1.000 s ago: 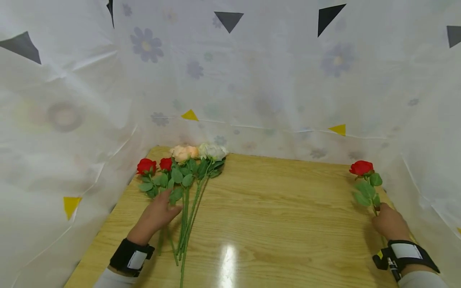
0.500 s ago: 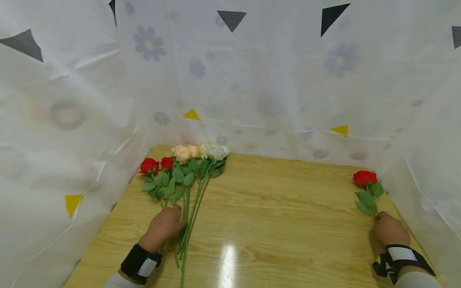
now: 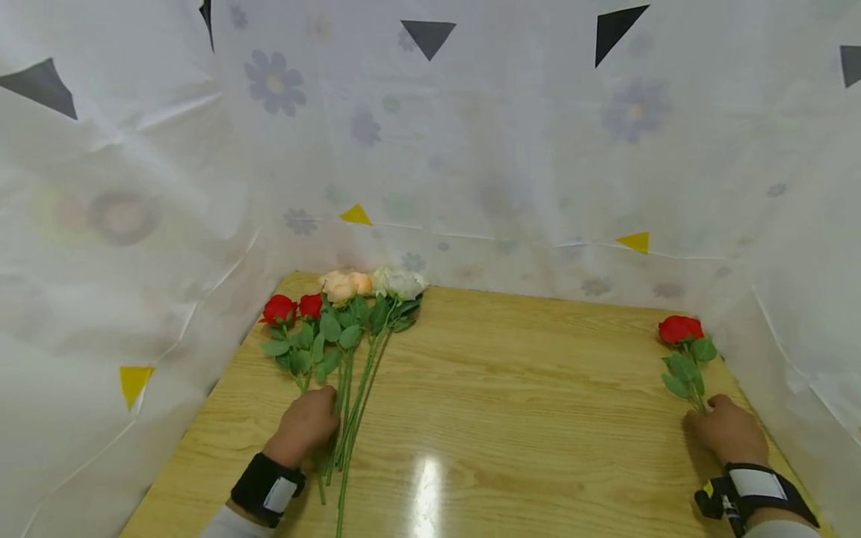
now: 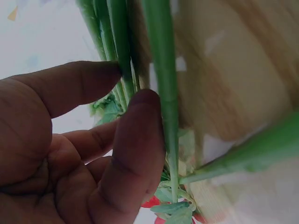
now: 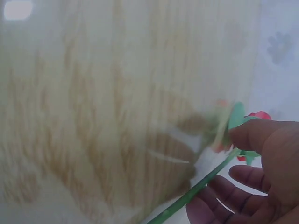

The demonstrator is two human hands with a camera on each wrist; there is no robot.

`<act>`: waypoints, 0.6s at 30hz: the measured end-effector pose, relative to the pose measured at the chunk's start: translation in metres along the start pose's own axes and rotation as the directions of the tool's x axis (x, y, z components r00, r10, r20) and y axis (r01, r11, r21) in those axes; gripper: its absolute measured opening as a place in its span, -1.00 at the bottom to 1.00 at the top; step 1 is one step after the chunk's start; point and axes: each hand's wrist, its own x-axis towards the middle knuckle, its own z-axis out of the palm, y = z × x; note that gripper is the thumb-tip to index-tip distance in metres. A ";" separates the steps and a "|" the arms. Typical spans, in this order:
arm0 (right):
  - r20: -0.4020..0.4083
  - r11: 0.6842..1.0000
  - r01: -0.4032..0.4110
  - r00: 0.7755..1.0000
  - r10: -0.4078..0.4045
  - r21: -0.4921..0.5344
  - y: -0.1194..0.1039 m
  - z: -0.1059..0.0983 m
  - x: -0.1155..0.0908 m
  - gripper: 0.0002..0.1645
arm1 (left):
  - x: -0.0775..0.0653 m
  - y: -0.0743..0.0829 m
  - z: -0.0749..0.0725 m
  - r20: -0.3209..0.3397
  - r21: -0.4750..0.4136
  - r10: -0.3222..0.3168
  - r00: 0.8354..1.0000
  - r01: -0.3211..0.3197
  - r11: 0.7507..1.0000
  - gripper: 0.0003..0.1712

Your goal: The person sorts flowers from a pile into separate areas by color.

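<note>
In the head view my left hand (image 3: 306, 422) is low over the green stems at the left. The left wrist view shows its thumb at a bunch of stems (image 4: 105, 32) and its forefinger between that bunch and another stem (image 4: 161, 60); I cannot tell whether it grips one. Past it lie two red roses (image 3: 279, 308). Peach flowers (image 3: 344, 285) and white flowers (image 3: 398, 284) lie just right of them. At the right edge my right hand (image 3: 729, 431) is beside a single red rose (image 3: 681, 329); its stem (image 5: 201, 184) crosses the loosely bent fingers, thumb apart.
The wood-grain table (image 3: 525, 388) spans the space between my hands. White flower-printed sheeting (image 3: 504, 164) rises behind it and on both sides, close to the single rose. Black and yellow triangles mark the sheeting. A black strap (image 3: 267, 487) wraps my left wrist.
My left hand has moved down from the leaves to the lower stems, its thumb drawing in and some stem ends shifting left. The right-hand rose has come lower, and those fingers have loosened.
</note>
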 end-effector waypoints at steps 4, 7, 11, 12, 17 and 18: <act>-0.051 1.000 0.014 0.999 -0.013 0.012 -0.004 -0.002 -0.004 -0.24 | 0.000 -0.007 -0.003 -0.017 0.011 0.003 1.000 -0.003 1.000 -0.76; -0.078 0.999 0.029 0.997 -0.027 0.016 -0.008 -0.005 -0.005 -0.24 | 0.001 -0.013 -0.006 -0.013 0.006 -0.014 1.000 0.014 1.000 -0.65; -0.113 0.999 0.032 0.993 -0.030 0.019 -0.014 -0.006 -0.007 -0.27 | 0.001 -0.020 -0.009 0.001 -0.006 -0.031 1.000 0.031 1.000 -0.55; -0.119 0.999 0.028 0.993 -0.026 0.021 -0.015 -0.006 -0.008 -0.27 | 0.001 -0.021 -0.009 0.006 -0.013 -0.034 0.999 0.035 0.999 -0.53; -0.182 0.999 0.004 0.983 0.004 0.045 -0.024 -0.004 -0.012 -0.32 | 0.001 -0.024 -0.010 0.024 -0.067 -0.068 0.997 0.069 0.995 -0.47; -0.194 0.999 0.003 0.981 0.007 0.051 -0.024 -0.003 -0.013 -0.32 | 0.000 -0.025 -0.010 0.029 -0.085 -0.080 0.996 0.082 0.993 -0.46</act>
